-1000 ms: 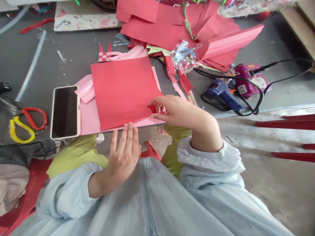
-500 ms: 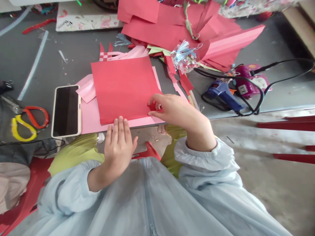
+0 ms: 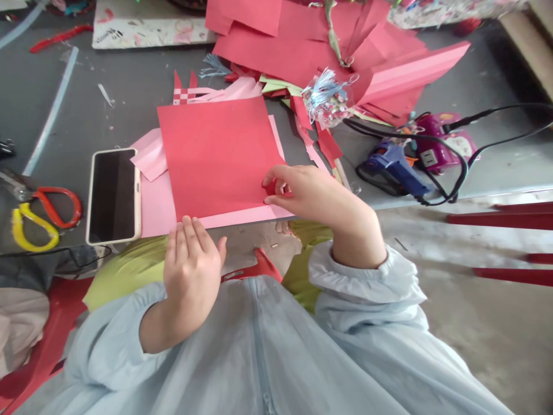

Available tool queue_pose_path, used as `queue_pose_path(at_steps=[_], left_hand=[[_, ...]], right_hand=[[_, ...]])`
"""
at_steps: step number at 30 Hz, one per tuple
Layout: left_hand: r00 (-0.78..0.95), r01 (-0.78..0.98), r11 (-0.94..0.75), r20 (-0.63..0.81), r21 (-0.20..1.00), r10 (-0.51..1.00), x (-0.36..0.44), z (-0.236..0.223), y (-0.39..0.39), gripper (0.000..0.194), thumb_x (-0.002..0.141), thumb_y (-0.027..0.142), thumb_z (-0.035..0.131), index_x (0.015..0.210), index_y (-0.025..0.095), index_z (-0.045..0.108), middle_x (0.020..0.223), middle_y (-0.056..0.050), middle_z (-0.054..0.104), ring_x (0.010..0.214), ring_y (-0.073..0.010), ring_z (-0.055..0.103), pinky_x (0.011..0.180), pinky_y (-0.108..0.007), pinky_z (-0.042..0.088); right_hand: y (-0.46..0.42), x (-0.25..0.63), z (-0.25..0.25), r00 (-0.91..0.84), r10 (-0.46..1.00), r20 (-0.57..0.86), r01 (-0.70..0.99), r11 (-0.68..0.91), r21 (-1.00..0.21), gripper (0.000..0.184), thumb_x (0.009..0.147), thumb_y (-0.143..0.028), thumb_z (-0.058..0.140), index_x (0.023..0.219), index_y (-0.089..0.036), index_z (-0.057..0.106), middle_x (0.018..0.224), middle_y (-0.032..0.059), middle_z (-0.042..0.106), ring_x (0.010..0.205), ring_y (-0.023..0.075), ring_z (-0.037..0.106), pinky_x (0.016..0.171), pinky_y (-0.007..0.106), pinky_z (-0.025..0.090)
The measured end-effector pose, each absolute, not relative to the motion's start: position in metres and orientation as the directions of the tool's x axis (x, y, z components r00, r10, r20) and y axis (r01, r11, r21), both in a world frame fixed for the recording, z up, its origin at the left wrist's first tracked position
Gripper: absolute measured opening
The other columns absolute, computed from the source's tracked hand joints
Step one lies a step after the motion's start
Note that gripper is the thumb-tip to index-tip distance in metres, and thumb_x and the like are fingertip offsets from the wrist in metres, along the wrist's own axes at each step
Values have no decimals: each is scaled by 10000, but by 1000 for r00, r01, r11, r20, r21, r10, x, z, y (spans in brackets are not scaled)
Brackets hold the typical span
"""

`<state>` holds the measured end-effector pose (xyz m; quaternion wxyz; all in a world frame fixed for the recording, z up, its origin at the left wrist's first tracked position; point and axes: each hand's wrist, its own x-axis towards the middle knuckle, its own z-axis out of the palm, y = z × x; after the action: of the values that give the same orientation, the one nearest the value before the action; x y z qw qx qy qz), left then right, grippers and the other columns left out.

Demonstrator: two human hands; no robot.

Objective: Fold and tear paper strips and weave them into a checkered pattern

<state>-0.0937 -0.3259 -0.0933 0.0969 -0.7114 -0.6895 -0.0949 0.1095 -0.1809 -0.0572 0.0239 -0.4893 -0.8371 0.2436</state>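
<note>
A square sheet of red paper (image 3: 216, 155) lies over a pink paper sheet (image 3: 158, 202) at the table's front edge. My left hand (image 3: 192, 271) is open, its fingers straight and side by side, with the tips at the front left edge of the red sheet. My right hand (image 3: 315, 193) pinches the red sheet near its lower right corner, where the paper bends up between thumb and fingers. Some of that corner is hidden by the fingers.
A phone (image 3: 113, 196) and scissors (image 3: 47, 210) lie on the left. Farther back are a pile of red paper (image 3: 276, 55), paper strips and a bag of beads (image 3: 330, 101). On the right sit a blue glue gun (image 3: 397, 170) and a purple device (image 3: 444, 141) with black cables.
My left hand has slid left along the front edge of the red sheet, toward its corner. My right hand keeps its pinch in nearly the same place.
</note>
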Motion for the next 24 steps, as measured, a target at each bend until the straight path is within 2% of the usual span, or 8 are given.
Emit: queue_pose_path(at_steps=[6,11,15,19,24], left_hand=[[80,995,-63,255,-75,964,-98,-85,-324,561,978,361,508,1241,-118,634,1196,-390,669,1093,-438,718,1030,-618,519],[115,989,-83,289,-122,950,-99,-84,-322,526,967,351,536,1238,-87,642,1165,-370,694,1037,-418,740,1021,-628,521],[126,991,-106,297,-83,946,-99,-86,-322,558,951,340,572,1283,-107,604,1185,-396,671,1051,-447,730,1049,-674,488],[129,992,-125,333,-36,934,-100,-87,-322,581,947,322,586,1413,-21,535,1238,-333,684,1076,-428,728,1066,-691,472],[183,978,-139,325,-156,928,-102,-85,-319,521,955,361,566,1218,-81,652,1118,-353,718,954,-402,762,1031,-628,526]], right_hand=[[-180,117,-52,-491,839,-233,841,387,-378,177,891,-233,641,1063,-195,656,953,51,751,859,229,682,711,318,422],[-181,121,-52,-431,876,-217,871,341,-354,163,878,-226,645,1038,-203,664,897,44,757,788,224,678,675,322,414],[-181,122,-53,-397,904,-158,897,346,-277,149,848,-225,672,997,-217,675,856,41,754,753,238,667,628,325,367],[-179,126,-50,-423,899,-116,886,383,-263,137,848,-177,605,951,-221,684,870,59,746,788,251,664,633,330,368],[-176,138,-42,-351,936,-17,891,329,-312,197,895,-183,506,948,-229,690,942,94,737,845,274,660,704,370,419]])
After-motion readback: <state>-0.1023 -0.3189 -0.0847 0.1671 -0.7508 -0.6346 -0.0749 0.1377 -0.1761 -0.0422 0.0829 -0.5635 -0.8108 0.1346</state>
